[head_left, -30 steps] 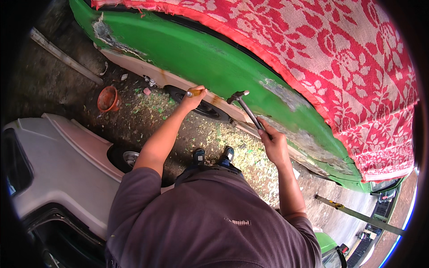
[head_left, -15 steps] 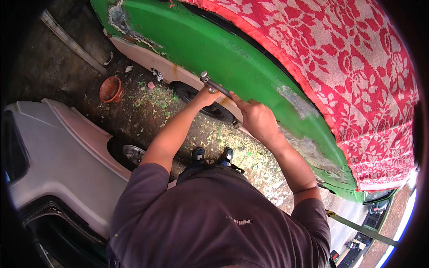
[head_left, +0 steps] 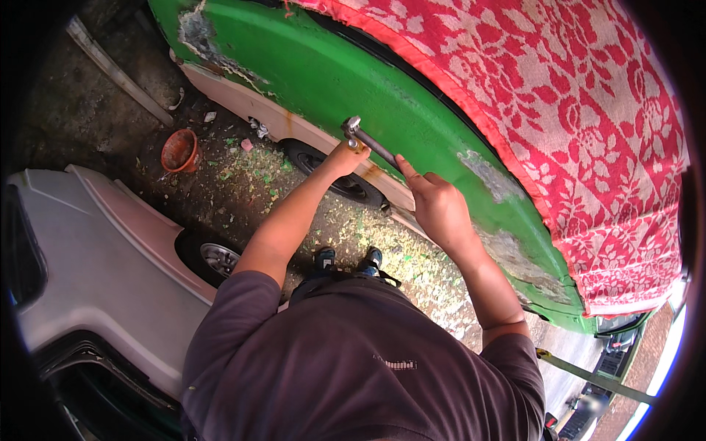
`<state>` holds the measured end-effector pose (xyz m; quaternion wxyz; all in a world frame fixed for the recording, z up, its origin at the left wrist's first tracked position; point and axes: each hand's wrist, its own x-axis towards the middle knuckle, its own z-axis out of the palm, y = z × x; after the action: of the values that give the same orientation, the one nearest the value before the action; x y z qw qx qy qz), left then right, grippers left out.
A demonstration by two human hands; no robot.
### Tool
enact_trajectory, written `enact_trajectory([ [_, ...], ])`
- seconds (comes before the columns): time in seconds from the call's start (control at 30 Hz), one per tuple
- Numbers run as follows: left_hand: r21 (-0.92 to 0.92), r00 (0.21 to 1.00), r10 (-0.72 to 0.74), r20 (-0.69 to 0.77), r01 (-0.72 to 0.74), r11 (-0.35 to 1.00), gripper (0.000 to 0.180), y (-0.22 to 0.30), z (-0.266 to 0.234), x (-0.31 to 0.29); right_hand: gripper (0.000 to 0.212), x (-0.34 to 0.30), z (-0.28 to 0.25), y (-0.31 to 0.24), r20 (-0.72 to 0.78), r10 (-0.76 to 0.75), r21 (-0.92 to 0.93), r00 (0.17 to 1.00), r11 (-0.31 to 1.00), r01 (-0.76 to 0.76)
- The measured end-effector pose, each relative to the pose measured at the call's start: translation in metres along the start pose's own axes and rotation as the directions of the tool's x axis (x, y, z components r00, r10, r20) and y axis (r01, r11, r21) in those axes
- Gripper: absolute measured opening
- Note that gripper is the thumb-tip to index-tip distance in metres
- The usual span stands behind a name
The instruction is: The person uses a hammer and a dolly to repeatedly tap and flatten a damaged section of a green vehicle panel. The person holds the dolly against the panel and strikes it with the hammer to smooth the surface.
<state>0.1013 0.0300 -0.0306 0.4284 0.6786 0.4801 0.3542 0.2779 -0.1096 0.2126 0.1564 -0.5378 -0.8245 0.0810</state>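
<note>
My right hand (head_left: pixel 441 209) is wrapped round the handle of a hammer (head_left: pixel 379 149), the forefinger stretched along the shaft. The metal hammer head points toward the far left, just beyond my left hand (head_left: pixel 344 159). My left hand is closed round a short tool with a round metal end and a yellowish part (head_left: pixel 354 144); its kind and working end are hidden by the fingers. Both hands are by the lower side of a green car body (head_left: pixel 412 125), above its pinkish lower strip and a wheel (head_left: pixel 346 187). Rough, bare grey patches (head_left: pixel 489 173) break the green paint.
A red patterned cloth (head_left: pixel 573 132) covers the car's upper part. Behind my left arm stands a grey-and-pink vehicle (head_left: pixel 125 250). An orange-brown pot (head_left: pixel 180 152) and a long pale bar (head_left: pixel 118 70) are on the floor. Paint flakes (head_left: pixel 412 257) litter the ground round my feet.
The hammer and my right hand have shifted right and a little nearer, and the hammer head has drawn off from the left hand's tool. My left hand has barely moved.
</note>
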Motion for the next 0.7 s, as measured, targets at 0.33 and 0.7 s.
enact_trajectory([
  [0.33,-0.015,0.991,0.124,-0.049,-0.125,0.992,0.027,-0.002,0.007,0.006,0.057,0.004,0.019,0.021,0.052,0.013,-0.056,0.999,0.998,-0.01],
  [0.7,0.097,1.0,0.023,-0.006,-0.023,0.995,0.027,0.014,0.008,0.006,0.051,0.006,0.008,0.02,-0.092,-0.03,0.069,0.995,0.997,0.036],
])
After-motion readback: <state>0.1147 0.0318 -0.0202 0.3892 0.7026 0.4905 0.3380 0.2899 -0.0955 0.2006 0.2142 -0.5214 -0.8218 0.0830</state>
